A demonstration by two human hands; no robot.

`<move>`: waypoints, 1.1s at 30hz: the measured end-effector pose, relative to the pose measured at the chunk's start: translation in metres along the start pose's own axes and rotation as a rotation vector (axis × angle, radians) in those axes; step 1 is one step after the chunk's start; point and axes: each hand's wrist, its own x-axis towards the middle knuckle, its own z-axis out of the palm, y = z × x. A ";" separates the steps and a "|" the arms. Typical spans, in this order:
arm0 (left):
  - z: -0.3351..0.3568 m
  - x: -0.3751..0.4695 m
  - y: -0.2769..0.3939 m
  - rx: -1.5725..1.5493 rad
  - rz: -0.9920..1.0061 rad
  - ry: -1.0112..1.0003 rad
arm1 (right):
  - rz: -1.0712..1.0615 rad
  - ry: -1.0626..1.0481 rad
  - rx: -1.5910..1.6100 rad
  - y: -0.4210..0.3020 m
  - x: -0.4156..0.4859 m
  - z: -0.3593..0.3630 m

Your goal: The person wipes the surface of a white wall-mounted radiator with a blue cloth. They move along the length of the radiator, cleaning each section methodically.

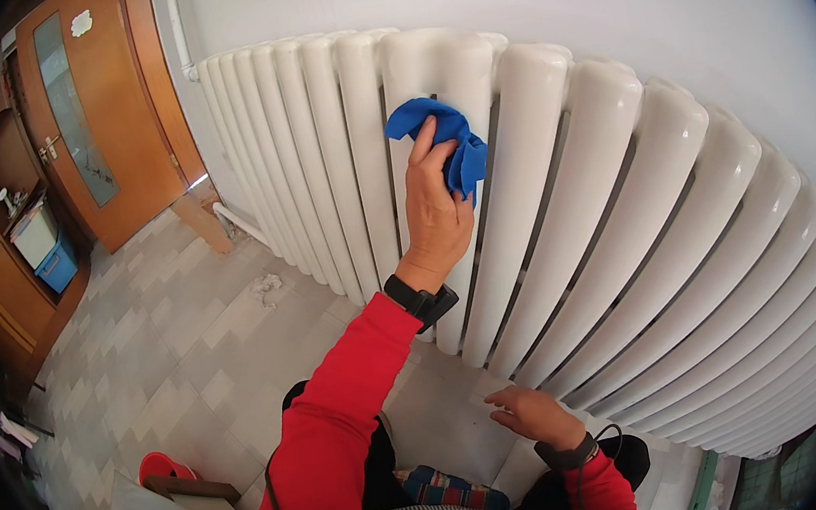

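Note:
A cream-white column radiator (531,143) runs along the wall before me, its many rounded columns curving across the view. My left hand (439,198) grips a blue cloth (467,127) and presses it against the front of a column near the radiator's upper middle. The cloth is bunched under the fingers, so part of it is hidden. My right hand (539,415) is low down, fingers loosely spread and holding nothing. It hovers near the bottom ends of the columns; whether it touches them I cannot tell.
A wooden door (98,116) with a glass strip stands at upper left, near a wooden cabinet (13,300) holding a blue box (56,263). Crumpled white scraps (266,290) lie on the tiled floor (185,348). A red container (166,466) sits at lower left.

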 end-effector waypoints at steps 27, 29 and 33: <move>-0.011 -0.037 -0.048 0.037 -0.082 0.139 | 0.058 -0.245 -0.162 0.029 0.071 0.038; -0.012 -0.015 -0.050 -0.023 -0.025 0.148 | 0.097 -0.249 -0.202 0.025 0.077 0.036; -0.012 -0.027 -0.056 0.018 0.014 0.102 | 0.099 -0.139 -0.176 0.009 0.094 0.036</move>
